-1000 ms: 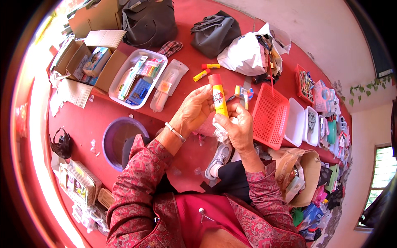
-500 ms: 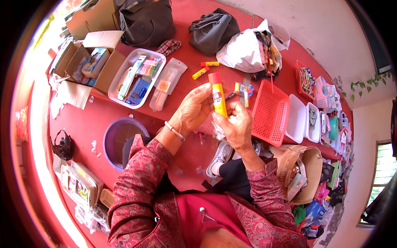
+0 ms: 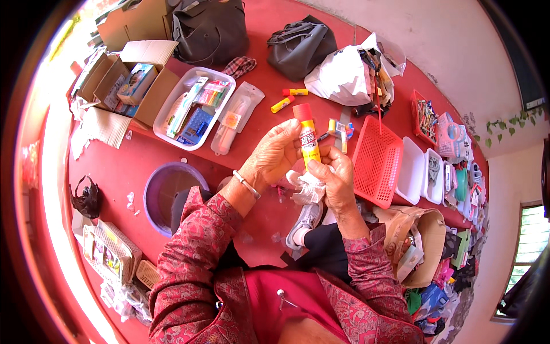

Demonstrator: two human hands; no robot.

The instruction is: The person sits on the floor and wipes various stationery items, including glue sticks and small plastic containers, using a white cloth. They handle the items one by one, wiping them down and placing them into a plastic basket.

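A yellow glue stick (image 3: 310,143) with a red cap stands nearly upright between my hands. My left hand (image 3: 268,153) grips it from the side, thumb near the cap. With thumb and fingers closed, my right hand (image 3: 338,176) is at its lower end and also holds a crumpled white tissue or cloth (image 3: 308,187), which hangs below. Beyond my hands lie two similar glue sticks, one tilted (image 3: 282,104) and one flat across (image 3: 295,92). Small yellow and blue items (image 3: 342,133) lie just past my right hand.
A white tray (image 3: 162,135) of stationery and a clear pouch (image 3: 232,120) lie to the left, near an open carton (image 3: 163,94). A purple basin (image 3: 150,198) stands nearer. At right are a red basket (image 3: 375,157), white trays (image 3: 410,172) and a cardboard box (image 3: 432,246). Bags (image 3: 302,49) stand behind.
The glue stick has shifted slightly right and turned so more of its printed label shows. The white tissue or cloth under my right hand now shows much more.
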